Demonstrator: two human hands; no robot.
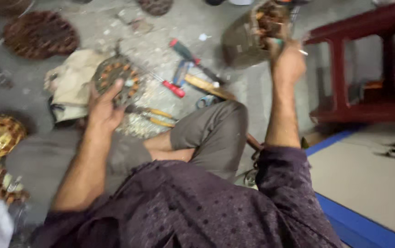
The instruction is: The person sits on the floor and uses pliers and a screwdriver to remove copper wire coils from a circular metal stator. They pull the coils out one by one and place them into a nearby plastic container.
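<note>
Head view — left hand (103,108) touching round stator (117,78).

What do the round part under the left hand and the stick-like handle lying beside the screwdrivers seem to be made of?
Round part: probably dark metal with copper wire coils, judging by the orange-brown patches around its ring; blur leaves it uncertain. Stick-like handle: likely bare wood, pale tan and matte.

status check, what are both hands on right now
Left hand resting on round copper-wound stator on the floor. Right hand raised, gripping a small tool, blurred. Screwdrivers lie loose between them.
</note>
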